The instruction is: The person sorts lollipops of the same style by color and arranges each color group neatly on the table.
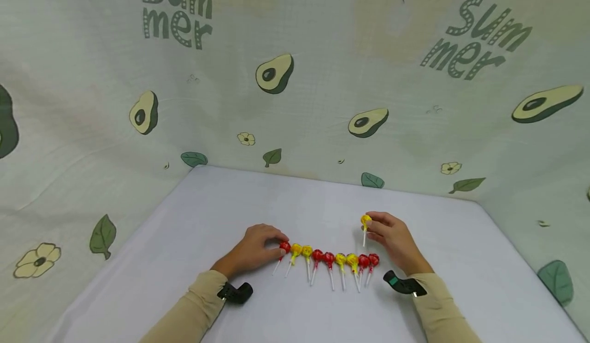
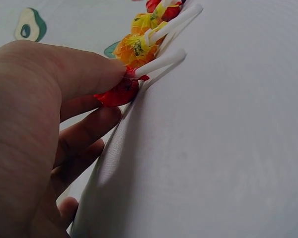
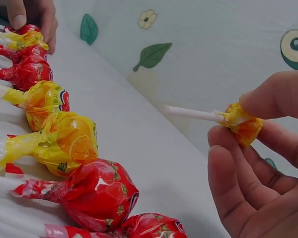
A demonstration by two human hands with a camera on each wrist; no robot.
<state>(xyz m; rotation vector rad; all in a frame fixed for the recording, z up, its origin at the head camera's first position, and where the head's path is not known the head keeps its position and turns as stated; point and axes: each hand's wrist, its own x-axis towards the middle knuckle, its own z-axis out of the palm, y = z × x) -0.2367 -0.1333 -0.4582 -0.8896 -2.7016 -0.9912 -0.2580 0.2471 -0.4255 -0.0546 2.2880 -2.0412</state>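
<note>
A row of red and yellow wrapped lollipops [image 1: 329, 259] lies on the white table, sticks toward the person. At the row's left end my left hand [image 1: 259, 248] pinches a red lollipop [image 2: 120, 93] between thumb and fingers; it lies in line with the others. Beyond the row's right end, my right hand [image 1: 393, 234] holds a yellow lollipop [image 3: 242, 124] by its wrapped head, raised off the table. Its white stick points down in the head view. Two red lollipops [image 3: 102, 194] form the right end of the row, below that hand.
The white tabletop [image 1: 295, 194] spreads around the row. Behind and beside it hangs a pale cloth [image 1: 313, 107] printed with avocados, leaves and lettering. A black band with a camera sits on each wrist, the left camera [image 1: 239, 293] and the right camera [image 1: 400, 283].
</note>
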